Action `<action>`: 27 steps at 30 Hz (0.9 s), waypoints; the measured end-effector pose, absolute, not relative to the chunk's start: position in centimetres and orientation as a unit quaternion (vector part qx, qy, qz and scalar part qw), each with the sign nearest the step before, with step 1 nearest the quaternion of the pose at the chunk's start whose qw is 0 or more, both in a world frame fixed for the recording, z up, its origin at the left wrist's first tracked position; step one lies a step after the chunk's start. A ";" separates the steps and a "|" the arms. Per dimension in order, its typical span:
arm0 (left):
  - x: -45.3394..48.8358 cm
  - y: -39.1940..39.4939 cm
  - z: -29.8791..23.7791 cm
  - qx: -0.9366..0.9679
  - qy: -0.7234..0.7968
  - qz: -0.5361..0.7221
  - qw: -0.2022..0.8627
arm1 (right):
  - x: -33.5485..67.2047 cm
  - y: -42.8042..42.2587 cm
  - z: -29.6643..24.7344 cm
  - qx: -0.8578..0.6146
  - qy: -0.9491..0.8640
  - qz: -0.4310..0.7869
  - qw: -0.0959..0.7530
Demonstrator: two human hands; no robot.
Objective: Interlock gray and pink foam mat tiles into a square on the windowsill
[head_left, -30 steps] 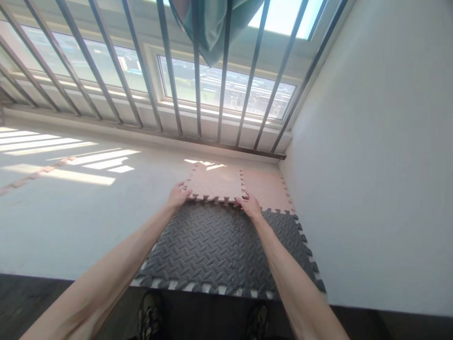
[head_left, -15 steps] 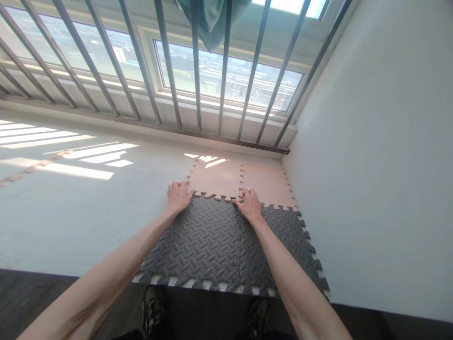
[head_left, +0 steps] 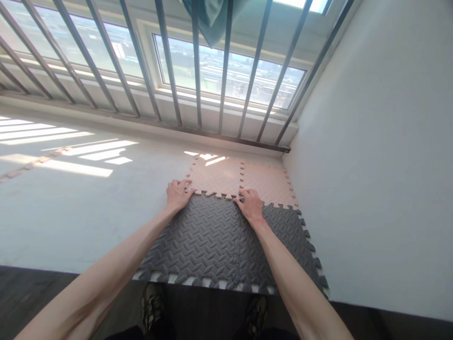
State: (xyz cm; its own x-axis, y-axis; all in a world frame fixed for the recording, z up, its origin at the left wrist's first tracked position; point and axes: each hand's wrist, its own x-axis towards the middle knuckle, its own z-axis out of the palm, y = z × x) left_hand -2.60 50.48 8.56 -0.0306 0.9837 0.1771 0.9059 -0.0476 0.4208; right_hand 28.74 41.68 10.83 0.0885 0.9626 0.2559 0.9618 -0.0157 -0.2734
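Two pink foam puzzle mats lie side by side near the window, the left pink mat [head_left: 216,175] and the right pink mat [head_left: 266,185]. In front of them lie two dark grey foam mats, the left grey mat [head_left: 196,238] and the right grey mat [head_left: 279,245]. My left hand [head_left: 178,193] rests flat, fingers spread, on the seam at the left pink mat's near left corner. My right hand [head_left: 250,206] presses flat on the seam where the pink mats meet the grey ones. Neither hand holds anything.
The mats lie on a white raised platform [head_left: 71,212] in the corner by a white wall [head_left: 371,165]. Slanted metal bars [head_left: 198,71] guard the window behind. A teal cloth [head_left: 212,19] hangs above. My shoes [head_left: 152,302] stand on the dark floor below the platform's edge.
The left pink mat, lifted at its near edge a second ago, now lies flat against the grey mats. Both hands went from gripping its edge to pressing flat on the seam.
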 end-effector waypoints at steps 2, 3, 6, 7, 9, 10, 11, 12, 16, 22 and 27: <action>-2.8 50.6 8.4 0.692 0.681 0.222 0.089 | 29.0 41.4 10.8 -0.698 -0.691 0.001 0.189; -2.8 50.6 8.4 0.691 0.681 0.225 0.092 | 29.2 41.3 10.8 -0.693 -0.697 0.001 0.186; -2.8 50.1 8.5 0.683 0.688 0.231 0.085 | 29.3 41.2 11.2 -0.692 -0.701 0.000 0.175; -2.7 49.8 8.6 0.685 0.685 0.237 0.068 | 29.2 41.2 11.3 -0.692 -0.701 -0.004 0.173; -2.3 48.7 8.8 0.720 0.648 0.247 0.018 | 29.0 40.8 11.5 -0.683 -0.709 -0.014 0.176; -2.0 48.0 9.0 0.755 0.608 0.246 -0.005 | 28.9 40.4 11.5 -0.670 -0.720 -0.018 0.178; -1.6 47.3 9.1 0.796 0.557 0.236 -0.020 | 28.7 40.0 11.4 -0.656 -0.733 -0.021 0.179; -1.2 46.7 9.1 0.837 0.502 0.219 -0.026 | 28.6 39.5 11.1 -0.642 -0.745 -0.021 0.179; 0.5 45.0 9.2 0.907 0.391 0.153 -0.004 | 27.8 37.3 9.4 -0.619 -0.765 -0.023 0.176; 3.2 44.7 9.1 0.932 0.342 0.111 0.044 | 27.0 36.4 9.5 -0.628 -0.764 -0.026 0.143; 4.7 44.4 8.7 0.921 0.370 0.109 0.054 | 26.0 38.1 10.9 -0.642 -0.754 -0.027 0.139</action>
